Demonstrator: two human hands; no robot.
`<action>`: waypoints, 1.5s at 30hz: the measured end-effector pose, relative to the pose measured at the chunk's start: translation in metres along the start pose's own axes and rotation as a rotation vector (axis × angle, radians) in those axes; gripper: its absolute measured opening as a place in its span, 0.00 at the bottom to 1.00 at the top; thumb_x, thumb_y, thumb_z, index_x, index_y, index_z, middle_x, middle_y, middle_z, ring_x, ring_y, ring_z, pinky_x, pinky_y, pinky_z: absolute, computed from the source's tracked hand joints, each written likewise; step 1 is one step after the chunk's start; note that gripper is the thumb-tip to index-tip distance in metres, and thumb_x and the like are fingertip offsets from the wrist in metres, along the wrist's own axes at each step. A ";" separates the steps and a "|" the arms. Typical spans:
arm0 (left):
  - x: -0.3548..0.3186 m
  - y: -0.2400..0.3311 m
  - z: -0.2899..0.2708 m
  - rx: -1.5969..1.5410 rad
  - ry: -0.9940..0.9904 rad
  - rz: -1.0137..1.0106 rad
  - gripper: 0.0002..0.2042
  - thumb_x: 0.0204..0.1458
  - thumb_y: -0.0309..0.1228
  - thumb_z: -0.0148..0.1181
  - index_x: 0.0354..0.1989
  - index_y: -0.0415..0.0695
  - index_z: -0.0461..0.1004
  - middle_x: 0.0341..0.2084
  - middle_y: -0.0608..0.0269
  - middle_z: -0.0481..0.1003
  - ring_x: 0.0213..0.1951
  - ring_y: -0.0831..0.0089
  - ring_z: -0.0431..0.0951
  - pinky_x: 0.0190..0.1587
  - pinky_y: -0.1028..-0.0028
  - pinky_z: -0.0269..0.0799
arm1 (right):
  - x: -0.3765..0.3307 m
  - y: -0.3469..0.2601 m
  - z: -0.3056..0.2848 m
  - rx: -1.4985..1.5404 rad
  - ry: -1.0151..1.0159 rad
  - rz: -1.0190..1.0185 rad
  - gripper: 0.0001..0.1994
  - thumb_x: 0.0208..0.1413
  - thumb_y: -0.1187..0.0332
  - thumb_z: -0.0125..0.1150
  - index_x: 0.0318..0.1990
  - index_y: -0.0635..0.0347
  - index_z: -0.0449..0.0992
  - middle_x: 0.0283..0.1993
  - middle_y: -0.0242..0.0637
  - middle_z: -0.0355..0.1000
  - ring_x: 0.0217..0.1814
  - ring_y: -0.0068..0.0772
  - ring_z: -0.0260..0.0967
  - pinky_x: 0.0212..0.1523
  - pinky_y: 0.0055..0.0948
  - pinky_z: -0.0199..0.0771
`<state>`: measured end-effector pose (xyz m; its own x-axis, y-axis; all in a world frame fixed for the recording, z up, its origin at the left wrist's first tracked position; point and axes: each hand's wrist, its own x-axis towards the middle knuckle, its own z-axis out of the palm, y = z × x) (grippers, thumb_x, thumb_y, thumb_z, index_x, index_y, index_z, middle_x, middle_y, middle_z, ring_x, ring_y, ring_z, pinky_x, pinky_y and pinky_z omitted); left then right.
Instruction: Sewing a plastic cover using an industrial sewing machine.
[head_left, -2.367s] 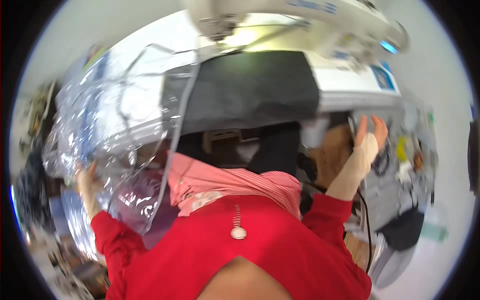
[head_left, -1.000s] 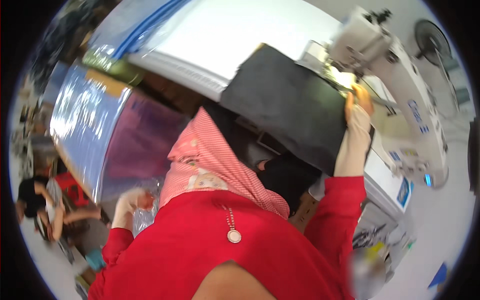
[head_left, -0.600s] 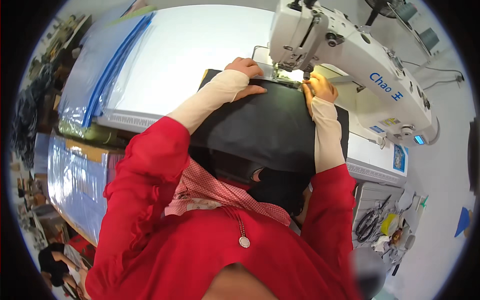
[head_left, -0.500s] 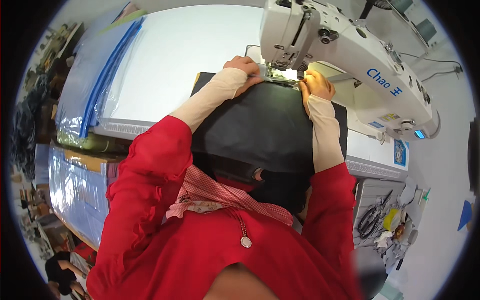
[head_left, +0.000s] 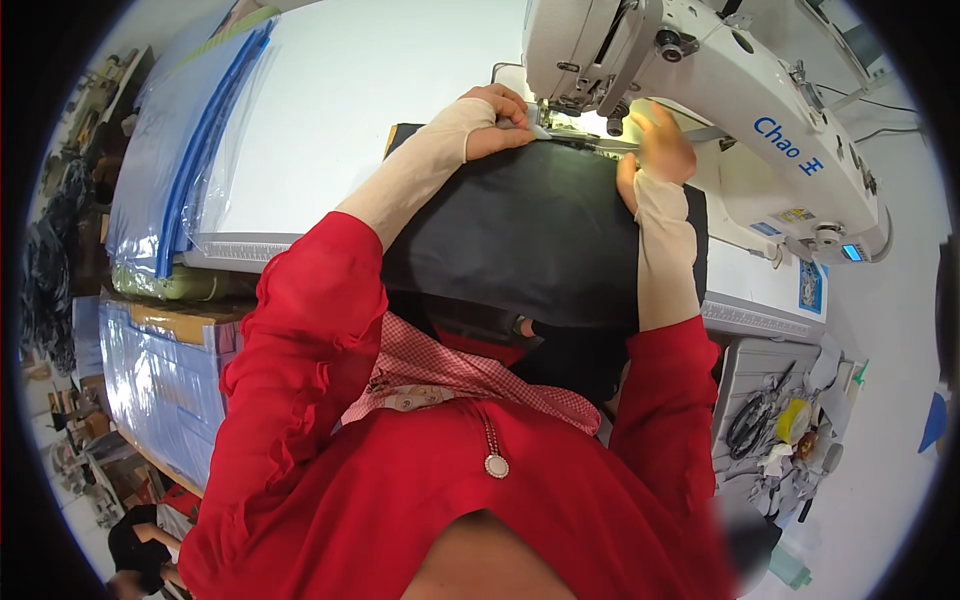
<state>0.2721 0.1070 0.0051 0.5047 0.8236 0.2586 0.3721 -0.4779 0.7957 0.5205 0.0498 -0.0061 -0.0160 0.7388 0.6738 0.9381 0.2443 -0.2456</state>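
A large black sheet of fabric or leather-like material (head_left: 540, 230) lies across the white sewing table, its near part hanging over the front edge. My left hand (head_left: 497, 125) is closed at its far edge, left of the needle area, fingertips pinched by a small light grey strip (head_left: 538, 131). My right hand (head_left: 662, 155) is to the right of the needle area, blurred, fingers raised and apart from the thumb, which is at the sheet's far right edge. Above both hands stands the head of a white sewing machine (head_left: 590, 60), its lamp lit. The needle itself is hidden.
Clear plastic bags with blue edges (head_left: 200, 150) lie at the table's left end. Below them stands a plastic-wrapped stack (head_left: 160, 370). A grey tray (head_left: 735, 400) at the right holds scissors and scraps. Another person (head_left: 140, 545) is at the lower left.
My right hand has lifted its fingers and moved slightly right, away from the sheet's edge. My left fingers have curled closer together. The view has shifted a little.
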 end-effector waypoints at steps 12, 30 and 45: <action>0.005 0.018 0.012 0.282 0.141 -0.266 0.12 0.34 0.38 0.67 0.21 0.42 0.77 0.38 0.59 0.72 0.40 0.65 0.72 0.44 0.71 0.67 | -0.003 -0.007 0.008 0.148 -0.039 -0.104 0.06 0.40 0.69 0.64 0.27 0.51 0.74 0.44 0.27 0.70 0.54 0.29 0.63 0.56 0.37 0.49; 0.025 0.028 0.005 0.283 0.176 -0.464 0.07 0.38 0.39 0.64 0.26 0.53 0.80 0.22 0.68 0.77 0.30 0.71 0.76 0.42 0.75 0.66 | -0.005 -0.009 0.005 0.171 -0.079 -0.049 0.08 0.35 0.69 0.67 0.25 0.51 0.74 0.41 0.27 0.71 0.49 0.29 0.66 0.54 0.34 0.51; 0.012 -0.004 -0.005 0.143 0.013 0.141 0.09 0.42 0.32 0.60 0.32 0.44 0.79 0.35 0.57 0.74 0.37 0.62 0.74 0.40 0.70 0.70 | -0.004 -0.014 0.001 0.219 -0.085 -0.034 0.07 0.37 0.71 0.65 0.26 0.52 0.73 0.40 0.27 0.71 0.48 0.30 0.66 0.53 0.35 0.52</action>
<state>0.2724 0.1202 0.0082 0.5495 0.7493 0.3696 0.4062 -0.6262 0.6655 0.5067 0.0441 -0.0062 -0.0844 0.7758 0.6254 0.8391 0.3938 -0.3753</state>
